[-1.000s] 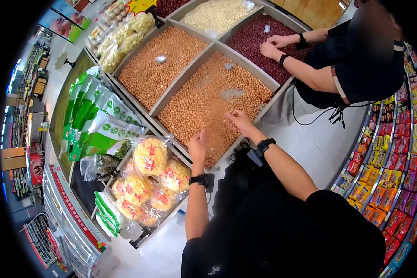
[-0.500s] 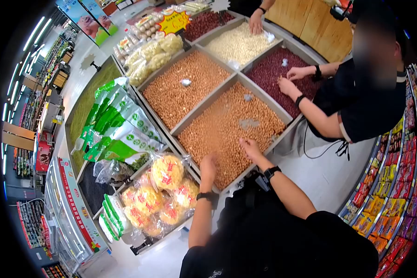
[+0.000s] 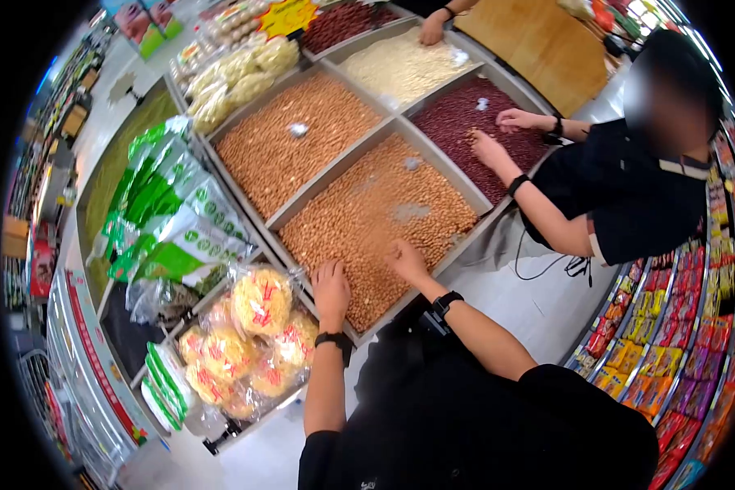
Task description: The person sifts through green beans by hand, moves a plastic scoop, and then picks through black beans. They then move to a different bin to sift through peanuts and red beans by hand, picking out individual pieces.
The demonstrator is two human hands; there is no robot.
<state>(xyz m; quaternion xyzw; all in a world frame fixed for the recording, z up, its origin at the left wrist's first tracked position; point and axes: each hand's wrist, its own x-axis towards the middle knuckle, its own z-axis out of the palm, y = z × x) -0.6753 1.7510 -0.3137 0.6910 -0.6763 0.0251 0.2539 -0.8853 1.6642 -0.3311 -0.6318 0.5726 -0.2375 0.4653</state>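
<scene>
Tan peanuts (image 3: 359, 212) fill the near compartment of a divided grey bin. My left hand (image 3: 331, 287) lies at the left edge of this compartment, fingers spread over the nuts by the divider, holding nothing visible. Over the same peanuts, further right, is my right hand (image 3: 406, 261), its fingers curled together; whether something small sits in them is too small to tell. Grey bare patches (image 3: 411, 211) show among the nuts. Beside my left wrist, bags of round noodle cakes (image 3: 261, 300) are stacked.
Dark red beans (image 3: 486, 135) lie under a co-worker's hands (image 3: 490, 153) at the right. Another person's hand (image 3: 432, 31) reaches into pale grains (image 3: 400, 65). Green-white bags (image 3: 180, 212) lie left; grey dividers (image 3: 335, 174) separate the compartments. Snack shelves (image 3: 661, 351) stand right.
The whole view has shifted, with the bins lower and further left. My left hand has moved toward the compartment's left edge and its fingers have spread. My right hand stays over the peanuts.
</scene>
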